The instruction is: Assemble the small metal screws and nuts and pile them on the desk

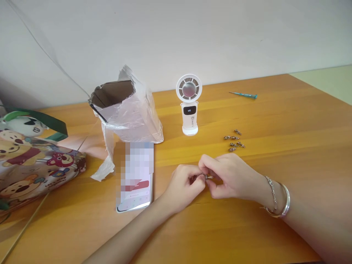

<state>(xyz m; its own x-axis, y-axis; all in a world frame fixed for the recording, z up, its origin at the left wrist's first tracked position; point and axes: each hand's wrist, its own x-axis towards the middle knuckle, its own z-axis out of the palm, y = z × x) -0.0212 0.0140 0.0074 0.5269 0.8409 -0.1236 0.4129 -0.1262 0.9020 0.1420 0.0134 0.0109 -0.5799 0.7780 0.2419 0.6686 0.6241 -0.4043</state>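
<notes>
Over the front middle of the table, my left hand pinches a small shiny metal fitting between thumb and forefinger. My right hand meets it from the right, its fingers closed around the fitting's other end; part of the piece is hidden by the fingertips. Beyond my right hand lie several similar metal fittings, each with a thicker body and a thin tip. They are too small for me to tell their exact kind.
Left of my hands lies a phone, partly blurred out. Behind it stands an open carton in torn plastic. A white handheld fan stands upright at the back. A teal screwdriver lies back right. A cartoon-print bag occupies the left.
</notes>
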